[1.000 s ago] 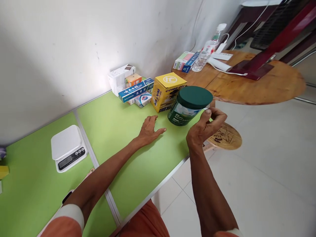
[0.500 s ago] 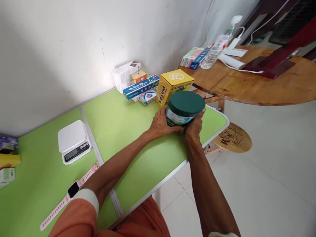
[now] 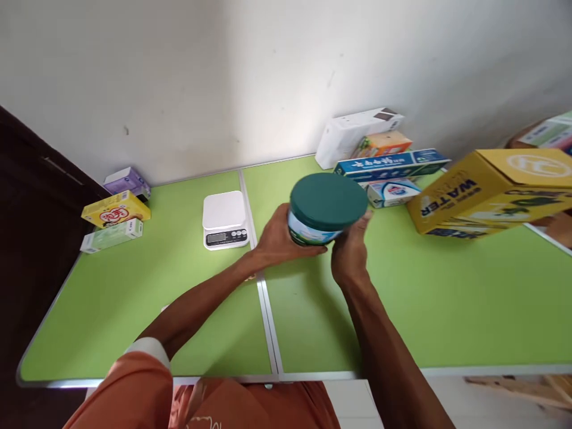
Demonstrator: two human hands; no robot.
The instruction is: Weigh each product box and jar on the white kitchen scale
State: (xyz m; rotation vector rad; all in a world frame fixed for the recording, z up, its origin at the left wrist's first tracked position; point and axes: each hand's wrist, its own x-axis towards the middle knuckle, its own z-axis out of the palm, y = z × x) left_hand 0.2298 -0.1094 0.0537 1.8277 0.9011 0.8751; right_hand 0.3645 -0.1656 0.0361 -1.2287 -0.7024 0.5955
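Observation:
Between both hands I hold a round tub (image 3: 328,202) with a dark green lid and a pale blue label, raised above the green table (image 3: 308,322). My left hand (image 3: 281,238) is wrapped round its left side, thumb low along the front. My right hand (image 3: 351,250) grips it from the right and below, with some fingers hidden behind the tub. A white kitchen scale (image 3: 224,219) with a small dark display lies left of the tub. Most of the pink-strapped watch is covered by my left forearm.
Along the wall at the right stand a white box (image 3: 344,137), an orange box (image 3: 385,143), a blue toothpaste-like box (image 3: 393,164), a small white-blue box (image 3: 393,192) and a large yellow box (image 3: 473,193). Purple (image 3: 127,182), yellow (image 3: 116,210) and pale green (image 3: 111,235) boxes sit far left.
The view has swung left, and the tub in my two hands has moved left, away from the yellow box and closer to the scale. Both hands keep their grip.

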